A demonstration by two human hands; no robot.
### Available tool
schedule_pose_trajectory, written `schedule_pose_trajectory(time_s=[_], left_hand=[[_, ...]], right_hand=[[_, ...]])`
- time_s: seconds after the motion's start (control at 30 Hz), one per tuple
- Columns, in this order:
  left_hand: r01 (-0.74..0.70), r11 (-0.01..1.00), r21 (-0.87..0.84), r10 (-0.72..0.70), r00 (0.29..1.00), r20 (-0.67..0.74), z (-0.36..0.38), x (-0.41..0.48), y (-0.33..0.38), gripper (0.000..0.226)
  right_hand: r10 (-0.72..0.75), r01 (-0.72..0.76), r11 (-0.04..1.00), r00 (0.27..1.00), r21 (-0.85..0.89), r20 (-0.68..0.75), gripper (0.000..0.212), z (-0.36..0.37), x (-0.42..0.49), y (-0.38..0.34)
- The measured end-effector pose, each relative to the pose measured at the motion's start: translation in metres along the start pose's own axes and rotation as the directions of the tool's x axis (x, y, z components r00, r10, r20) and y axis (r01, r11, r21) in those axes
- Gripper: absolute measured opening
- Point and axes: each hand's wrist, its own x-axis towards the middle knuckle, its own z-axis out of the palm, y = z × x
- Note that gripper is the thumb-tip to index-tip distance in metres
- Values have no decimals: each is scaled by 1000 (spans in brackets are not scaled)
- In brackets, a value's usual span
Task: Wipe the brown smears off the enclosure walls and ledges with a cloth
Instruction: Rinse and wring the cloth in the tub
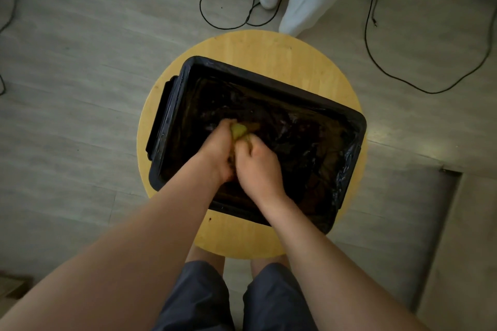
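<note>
A black rectangular enclosure (188, 70), lined with shiny black plastic, sits on a round wooden stool. Its dark floor shows brownish smears near the middle and right. A small yellow-green cloth (238, 130) is bunched between both hands inside the enclosure. My left hand (219, 150) grips the cloth from the left, its fingers curled round it. My right hand (256, 162) presses close against the left one and holds the cloth's lower part. Most of the cloth is hidden by the fingers.
The stool top (255, 48) stands on a grey wood-look floor. Black cables (204, 5) loop across the floor behind it. Another person's white-clad legs (304, 0) stand just past the stool's far edge. My knees in dark shorts are under the near edge.
</note>
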Motion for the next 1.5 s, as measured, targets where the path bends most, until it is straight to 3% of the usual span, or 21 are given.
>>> schedule_pose_trajectory(time_s=[0.1, 0.17, 0.3, 0.43, 0.53, 0.63, 0.7, 0.77, 0.83, 0.93, 1.07, 1.13, 1.23, 1.33, 1.43, 1.5], left_hand=[[-57, 991, 122, 53, 998, 38, -6, 0, 3, 37], [-103, 981, 167, 102, 995, 9, -6, -3, 2, 36], [-106, 987, 117, 110, 994, -28, -3, -7, 5, 31], [-171, 982, 83, 169, 985, 28, -3, -9, -1, 24], [-221, 965, 139, 214, 975, 63, -7, -12, -8, 30], [-176, 977, 124, 181, 983, -35, -7, -15, -7, 28], [-151, 985, 88, 159, 983, -93, -2, -15, -5, 29], [-118, 991, 66, 124, 987, -104, 4, -14, -4, 30], [-79, 997, 25, 81, 992, -92, 8, -13, -2, 32], [-58, 998, -9, 58, 998, -39, 6, -7, 4, 31], [-56, 993, 106, 60, 998, -30, -1, -7, 11, 42], [-107, 982, 153, 114, 993, -37, -4, -4, 8, 37], [-167, 978, 128, 171, 985, -16, 0, -4, 3, 30], [-164, 981, 104, 161, 986, 32, 3, -8, -2, 26], [-202, 978, 41, 200, 978, 60, 2, -10, -6, 23], [-227, 972, 61, 222, 972, 73, 1, -12, -9, 28]], right_hand=[[-268, 268, 964, 963, -2, -31, 41, -2, -19, -13], [-363, 358, 931, 928, -72, -80, 46, 2, -18, -14], [-450, 397, 882, 869, -253, -205, 48, 9, 0, -2], [-390, 234, 842, 887, -487, -248, 57, 3, 26, 11], [-212, 31, 836, 939, -547, -271, 55, -6, 46, 28], [127, -253, 914, 921, -317, -369, 45, -10, 52, 33], [384, -447, 871, 878, -205, -286, 54, -8, 53, 22], [489, -500, 843, 866, -200, -104, 54, -5, 51, 11], [407, -404, 909, 913, -108, 15, 48, -4, 42, 2], [92, -92, 996, 996, 3, 0, 33, -3, 14, -5], [-255, 255, 967, 962, -12, -91, 37, -2, -17, -19], [-342, 338, 940, 929, -51, -140, 45, 0, -18, -19], [-352, 341, 936, 914, -88, -201, 46, 0, -9, -13], [-369, 309, 915, 902, -260, -226, 47, -3, 6, -3], [-350, 188, 842, 904, -505, -247, 59, -8, 24, 8], [-256, 64, 860, 912, -507, -320, 57, -12, 35, 17]])
